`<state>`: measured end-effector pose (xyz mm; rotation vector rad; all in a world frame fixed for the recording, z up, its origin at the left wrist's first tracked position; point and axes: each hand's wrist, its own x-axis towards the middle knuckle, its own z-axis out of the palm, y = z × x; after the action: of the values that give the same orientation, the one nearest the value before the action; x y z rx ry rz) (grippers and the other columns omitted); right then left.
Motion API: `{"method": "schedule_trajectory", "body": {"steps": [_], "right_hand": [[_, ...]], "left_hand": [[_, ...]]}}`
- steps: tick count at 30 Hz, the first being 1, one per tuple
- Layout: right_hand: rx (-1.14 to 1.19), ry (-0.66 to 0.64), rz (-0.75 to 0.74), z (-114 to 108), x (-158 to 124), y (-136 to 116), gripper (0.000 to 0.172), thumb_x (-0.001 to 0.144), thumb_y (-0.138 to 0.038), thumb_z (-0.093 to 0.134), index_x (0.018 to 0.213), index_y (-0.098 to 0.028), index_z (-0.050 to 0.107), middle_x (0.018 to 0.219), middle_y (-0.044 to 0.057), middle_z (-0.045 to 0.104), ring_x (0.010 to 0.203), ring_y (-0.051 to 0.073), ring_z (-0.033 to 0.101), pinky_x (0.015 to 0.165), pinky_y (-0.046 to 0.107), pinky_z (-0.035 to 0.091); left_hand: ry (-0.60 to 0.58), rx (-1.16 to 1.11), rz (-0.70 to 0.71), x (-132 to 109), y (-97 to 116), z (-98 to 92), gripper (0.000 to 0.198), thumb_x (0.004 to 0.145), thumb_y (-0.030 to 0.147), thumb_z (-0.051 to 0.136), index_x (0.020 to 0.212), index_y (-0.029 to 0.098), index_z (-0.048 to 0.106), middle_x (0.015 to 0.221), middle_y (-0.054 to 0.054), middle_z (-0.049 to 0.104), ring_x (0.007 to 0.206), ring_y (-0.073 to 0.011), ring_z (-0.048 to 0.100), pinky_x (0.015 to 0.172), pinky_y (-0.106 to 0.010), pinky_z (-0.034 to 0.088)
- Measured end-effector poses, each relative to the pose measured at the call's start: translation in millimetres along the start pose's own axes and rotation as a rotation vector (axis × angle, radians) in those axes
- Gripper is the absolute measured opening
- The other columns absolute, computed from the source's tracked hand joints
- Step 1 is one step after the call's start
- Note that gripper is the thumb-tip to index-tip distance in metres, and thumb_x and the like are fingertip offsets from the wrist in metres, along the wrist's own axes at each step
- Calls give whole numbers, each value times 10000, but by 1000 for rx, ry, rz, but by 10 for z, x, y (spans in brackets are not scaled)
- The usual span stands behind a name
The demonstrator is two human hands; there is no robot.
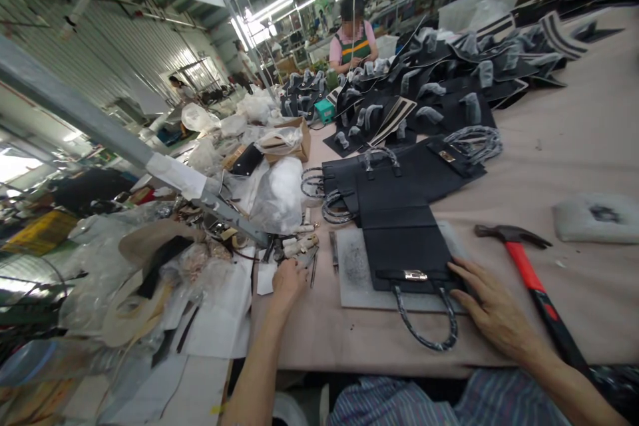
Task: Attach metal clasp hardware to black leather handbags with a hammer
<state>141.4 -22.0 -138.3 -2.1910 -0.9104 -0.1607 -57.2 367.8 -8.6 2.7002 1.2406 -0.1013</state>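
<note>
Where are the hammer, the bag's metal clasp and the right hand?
Hammer [522,269]: head view, red handle.
Bag's metal clasp [415,275]: head view, clasp's middle.
Right hand [494,309]: head view, back of hand.

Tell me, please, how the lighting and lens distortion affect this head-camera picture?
In the head view, the ceiling lights glare white and wash out the far workshop; the wide lens visibly bends the corrugated wall and metal rail near the edges; the black leather bag stays fairly sharp.

Narrow gap between black leather handbag [404,246] and red-handled claw hammer [524,273]
</note>
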Motion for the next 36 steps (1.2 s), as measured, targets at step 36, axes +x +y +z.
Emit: {"method": "schedule_trajectory", "body": {"steps": [36], "right_hand": [[52, 36, -17, -116, -39, -198, 409, 997, -360, 499, 1386, -242, 549, 1486, 129, 550, 1362, 316, 514, 1117, 581, 392]], "left_hand": [[-527, -1752, -269, -731, 798, 148, 472, 538, 223, 969, 901, 135, 680, 861, -76, 773, 749, -200, 734, 654, -289, 598]]}}
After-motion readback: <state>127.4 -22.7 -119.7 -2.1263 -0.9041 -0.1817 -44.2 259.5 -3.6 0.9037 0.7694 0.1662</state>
